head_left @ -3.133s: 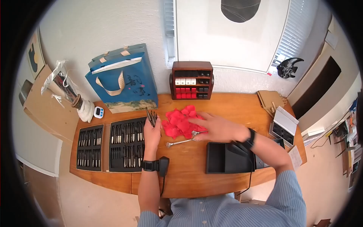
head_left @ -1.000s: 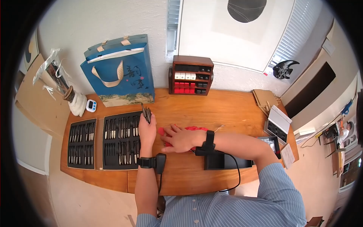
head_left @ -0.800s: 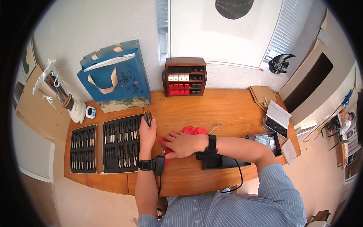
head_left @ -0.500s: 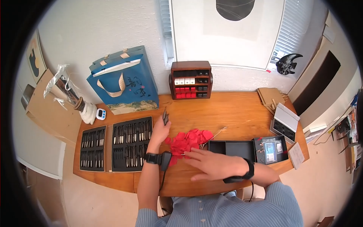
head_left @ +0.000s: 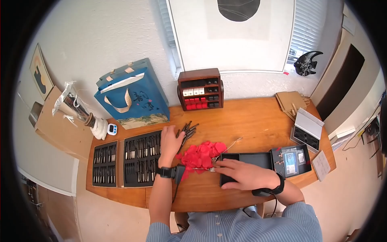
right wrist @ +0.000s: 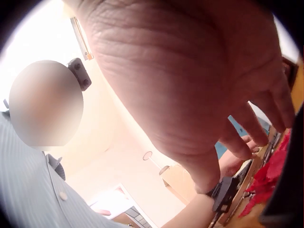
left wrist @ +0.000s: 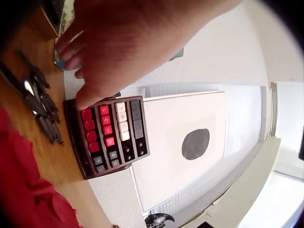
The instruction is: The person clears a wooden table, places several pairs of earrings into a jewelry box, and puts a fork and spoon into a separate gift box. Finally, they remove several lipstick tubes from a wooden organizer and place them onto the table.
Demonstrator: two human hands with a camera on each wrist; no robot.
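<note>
My left hand point(head_left: 171, 143) lies over the right edge of an open cutlery case point(head_left: 142, 159), fingers loosely bent. Just past its fingertips, several slim dark metal utensils point(head_left: 188, 131) lie loose on the wooden table. The left wrist view shows these utensils point(left wrist: 40, 102) apart from the hand point(left wrist: 128, 52). My right hand point(head_left: 246, 173), fingers extended, hovers over a black box point(head_left: 258, 160), covering part of its left compartment. Close to its fingertips a silver piece point(head_left: 212, 170) pokes out of a heap of red petals point(head_left: 201, 156). A thin silver stem point(head_left: 234, 142) sticks out at the heap's upper right.
A second cutlery case point(head_left: 105, 163) lies at the far left. Behind stand a blue paper bag point(head_left: 135, 97) and a wooden rack point(head_left: 200, 89) of small red, white and black blocks. An open grey box point(head_left: 307, 131) and paper bags point(head_left: 291, 103) sit at right.
The dark utensils have left my left hand's grip and now lie on the table. My right hand has come off the petals and moved right, over the black box.
</note>
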